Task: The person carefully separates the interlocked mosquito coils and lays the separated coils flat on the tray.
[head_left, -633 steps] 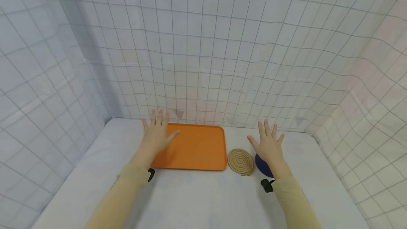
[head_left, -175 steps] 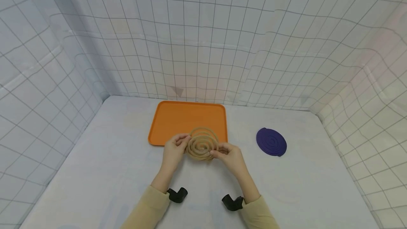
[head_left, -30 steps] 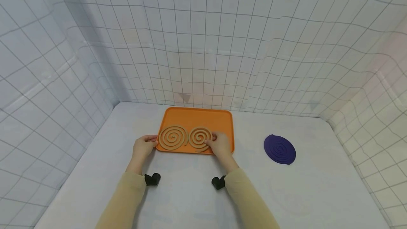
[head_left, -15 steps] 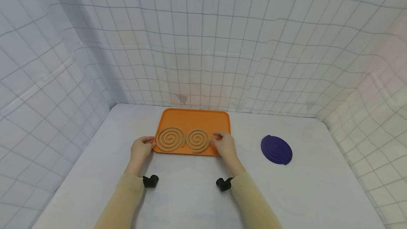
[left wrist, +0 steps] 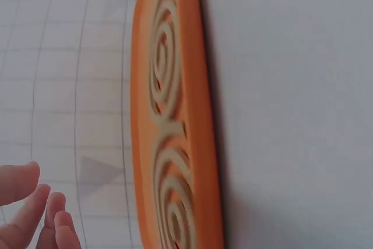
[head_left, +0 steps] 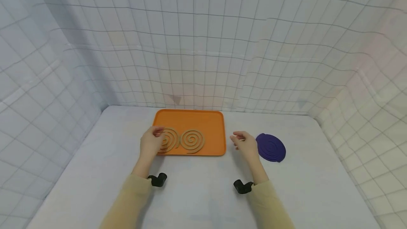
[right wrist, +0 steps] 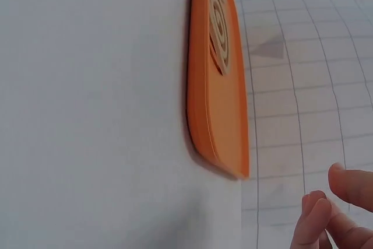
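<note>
Two beige flat spiral coils lie side by side on an orange tray (head_left: 190, 118): a left coil (head_left: 171, 129) and a right coil (head_left: 192, 139). My left hand (head_left: 148, 146) hovers at the tray's left end, overlapping part of the left coil in the head view. Its fingers (left wrist: 24, 217) are loosely bent, with nothing between them. My right hand (head_left: 249, 147) is off the tray's right side, beside a purple spiral disc (head_left: 271, 148). Fingers (right wrist: 348, 189) and thumb there are loosely bent and hold nothing; the purple disc's left edge sits close behind that hand.
A white cloth-covered table (head_left: 203, 193) carries the tray near its back edge. Grid-patterned white curtains (head_left: 203, 45) enclose the back and both sides. Each wrist wears a black camera mount (head_left: 243, 186).
Earlier, one beige spiral stack lay on the table, then was held in both hands; now two coils lie on the tray. Lately, the left hand left the tray's edge and the right hand moved rightward.
</note>
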Tool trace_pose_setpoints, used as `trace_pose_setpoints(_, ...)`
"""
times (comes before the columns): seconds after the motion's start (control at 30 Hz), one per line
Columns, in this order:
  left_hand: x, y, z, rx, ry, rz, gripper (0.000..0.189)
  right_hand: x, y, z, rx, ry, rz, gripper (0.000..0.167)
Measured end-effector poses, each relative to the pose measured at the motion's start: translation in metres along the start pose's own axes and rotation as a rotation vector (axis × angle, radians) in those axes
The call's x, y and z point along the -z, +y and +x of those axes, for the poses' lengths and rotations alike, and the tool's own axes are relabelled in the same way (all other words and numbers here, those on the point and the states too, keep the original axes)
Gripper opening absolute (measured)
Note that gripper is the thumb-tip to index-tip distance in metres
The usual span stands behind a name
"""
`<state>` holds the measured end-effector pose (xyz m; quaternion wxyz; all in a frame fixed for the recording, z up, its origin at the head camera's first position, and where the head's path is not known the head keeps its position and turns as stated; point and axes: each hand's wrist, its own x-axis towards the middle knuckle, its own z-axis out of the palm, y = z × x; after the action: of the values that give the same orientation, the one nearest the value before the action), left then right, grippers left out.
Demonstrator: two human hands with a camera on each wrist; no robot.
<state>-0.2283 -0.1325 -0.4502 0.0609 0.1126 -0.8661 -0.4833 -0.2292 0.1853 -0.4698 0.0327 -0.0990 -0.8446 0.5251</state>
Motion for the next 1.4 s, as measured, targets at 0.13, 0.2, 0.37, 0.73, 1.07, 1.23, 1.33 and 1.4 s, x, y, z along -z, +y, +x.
trace_pose_setpoints(0.13, -0.029, 0.026, -0.005, -0.036, -0.111, -0.049, 0.034, 0.028, 0.012, 0.0, -0.024, 0.04, -0.006, 0.032)
trace_pose_setpoints(0.2, -0.045, 0.038, -0.01, -0.051, -0.175, -0.084, 0.034, 0.041, 0.018, -0.001, -0.032, 0.054, -0.012, 0.033)
trace_pose_setpoints(0.37, -0.088, 0.063, -0.024, -0.113, -0.285, -0.133, 0.03, 0.069, 0.031, -0.004, -0.058, 0.1, -0.018, 0.031)
trace_pose_setpoints(0.73, -0.172, 0.094, -0.04, -0.138, -0.499, -0.122, 0.031, 0.112, 0.06, -0.008, -0.072, 0.208, -0.069, 0.034)
trace_pose_setpoints(1.07, -0.229, 0.108, -0.048, -0.118, -0.527, -0.092, 0.028, 0.129, 0.089, -0.011, -0.175, 0.301, -0.129, 0.038)
trace_pose_setpoints(1.23, -0.246, 0.111, -0.045, -0.076, -0.546, -0.098, 0.033, 0.133, 0.098, -0.007, -0.214, 0.301, -0.189, 0.044)
trace_pose_setpoints(1.33, -0.254, 0.111, -0.041, -0.079, -0.571, -0.137, 0.036, 0.134, 0.099, -0.003, -0.23, 0.271, -0.192, 0.05)
trace_pose_setpoints(1.4, -0.259, 0.11, -0.04, -0.079, -0.594, -0.159, 0.038, 0.135, 0.098, -0.001, -0.245, 0.252, -0.183, 0.052)
